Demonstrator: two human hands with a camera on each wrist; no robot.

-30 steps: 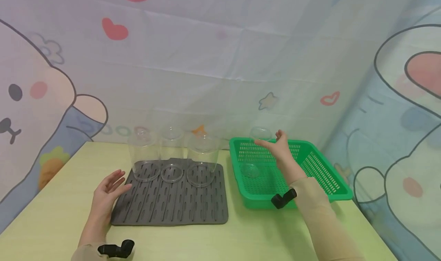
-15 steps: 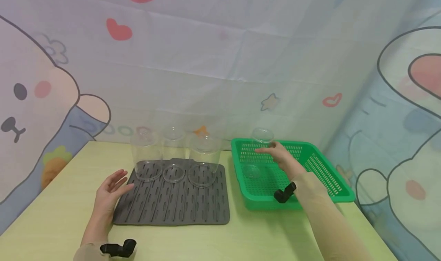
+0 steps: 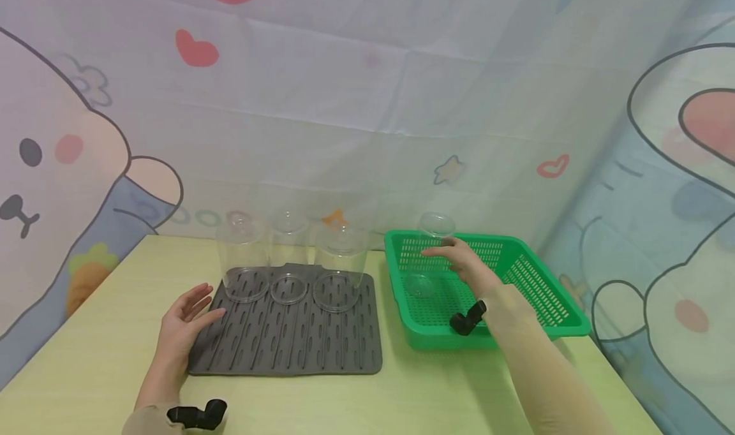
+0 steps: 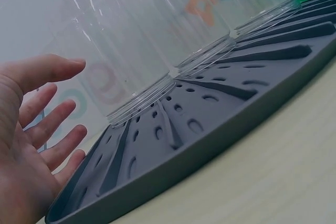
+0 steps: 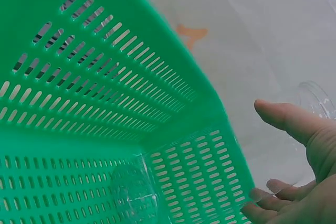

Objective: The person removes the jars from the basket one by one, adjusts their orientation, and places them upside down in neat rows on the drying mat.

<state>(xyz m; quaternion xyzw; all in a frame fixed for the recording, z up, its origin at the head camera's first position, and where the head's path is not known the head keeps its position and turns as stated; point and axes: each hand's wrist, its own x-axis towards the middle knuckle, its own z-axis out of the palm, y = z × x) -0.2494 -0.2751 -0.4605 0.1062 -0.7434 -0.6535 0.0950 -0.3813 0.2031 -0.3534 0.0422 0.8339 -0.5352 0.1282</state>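
Note:
Three clear glasses (image 3: 289,250) stand in a row, wide rings downward, on a dark grey slotted mat (image 3: 287,346). Beside the leftmost glass (image 4: 121,56), my left hand (image 3: 179,326) is spread, fingers apart and holding nothing, at the mat's left edge. Over the green basket (image 3: 563,307), my right hand (image 3: 462,264) lies around a tall clear glass (image 3: 433,226), thumb across its near side. That glass stands on the basket floor, leaning slightly; its base (image 5: 134,198) shows inside the basket in the right wrist view. Some fingers are hidden behind it in the head view.
The pale yellow table (image 3: 321,406) carries the mat on the left and the basket on the right, a narrow gap between them. A patterned curtain (image 3: 344,103) hangs close behind. The basket's raised rim surrounds the right hand's glass.
My right hand has come down from near the glass's rim to lower around its body. The glass in the basket stays where it was. My left hand has hardly moved.

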